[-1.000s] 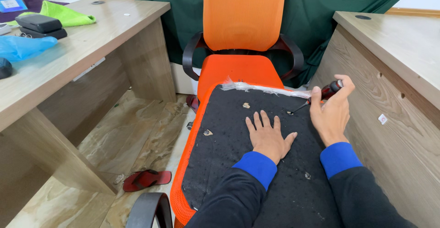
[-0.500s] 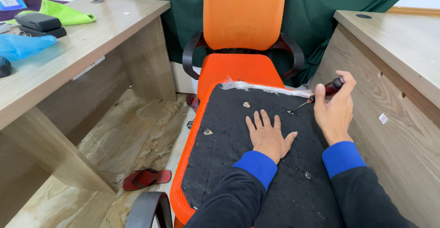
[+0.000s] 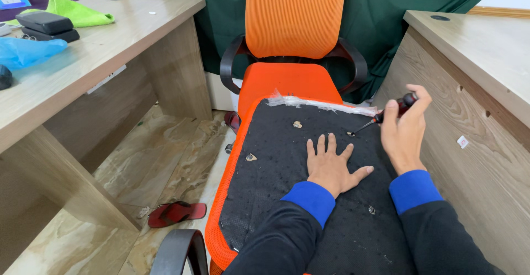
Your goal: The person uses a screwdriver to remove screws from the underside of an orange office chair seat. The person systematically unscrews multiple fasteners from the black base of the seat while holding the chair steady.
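— Two hands over the black underside of the seat pad [image 3: 287, 192]; what is each doing?

— Left hand [image 3: 333, 167] lies flat on the black fabric, fingers spread wide, gripping nothing. Right hand [image 3: 404, 134] is closed around a screwdriver [image 3: 386, 114] with a dark handle, thumb up along it.

— Where does the screwdriver sit relative to the left hand?

— Just beyond its fingertips and to the right; the shaft slants down and left, tip at a small hole near the pad's far edge, beside the torn clear plastic strip [image 3: 320, 105].

— And around them?

— Orange mesh chair [image 3: 295, 18] stands upright behind the pad, wooden desks on either side, a red sandal [image 3: 176, 213] on the marble floor at left
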